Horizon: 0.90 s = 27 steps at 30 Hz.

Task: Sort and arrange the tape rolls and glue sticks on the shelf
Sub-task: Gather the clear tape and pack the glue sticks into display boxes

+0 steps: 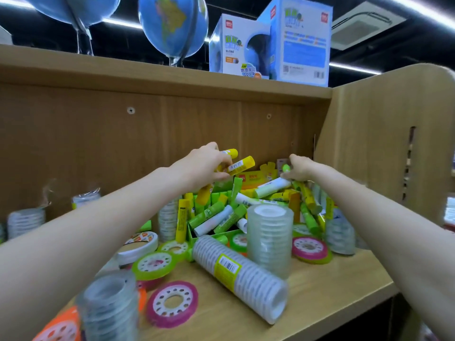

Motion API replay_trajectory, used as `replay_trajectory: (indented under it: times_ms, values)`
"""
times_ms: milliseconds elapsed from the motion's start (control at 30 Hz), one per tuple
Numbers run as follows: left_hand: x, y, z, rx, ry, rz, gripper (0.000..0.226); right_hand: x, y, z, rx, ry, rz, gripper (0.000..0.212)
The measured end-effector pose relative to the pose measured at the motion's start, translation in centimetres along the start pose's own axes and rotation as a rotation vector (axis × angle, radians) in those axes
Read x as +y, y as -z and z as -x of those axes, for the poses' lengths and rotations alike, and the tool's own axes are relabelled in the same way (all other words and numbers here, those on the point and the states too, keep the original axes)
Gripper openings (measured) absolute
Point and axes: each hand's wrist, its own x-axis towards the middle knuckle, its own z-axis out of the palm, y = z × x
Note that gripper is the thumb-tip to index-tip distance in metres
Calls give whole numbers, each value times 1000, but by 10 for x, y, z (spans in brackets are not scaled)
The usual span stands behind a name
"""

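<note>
Glue sticks (246, 205): heaped at shelf (332, 274) back, tape rolls (269, 239) in front.
Left hand (204, 166): grasping yellow sticks (240, 164).
Right hand (299, 168): gripping a green-capped stick (286, 167).
Room: globes (172, 23), boxes (270, 43) above, ceiling lights.

Your two bare arms and hands, nothing worn.

Your left hand (205, 166) and right hand (299, 168) show no gloves, rings or watch; both forearms run bare to the frame's edge, with no sleeve in view.
</note>
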Motion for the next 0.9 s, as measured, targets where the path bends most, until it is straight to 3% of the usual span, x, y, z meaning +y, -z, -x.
replay_trajectory:
  times_ms: [200,533,700,800,900]
  values:
    - [-3,1,8,-22,7,-1,30,-5,11,5,22,110,127,34]
    - [7,4,28,0,7,18,32,-7,51,70,-58,322,111,7]
    - [13,5,36,0,36,33,33,-15,60,112,28,478,-118,10]
    - [9,4,39,4,89,161,28,-36,57,132,-108,597,-316,15]
    - [4,3,40,15,110,296,21,-61,42,132,-167,638,-456,35]
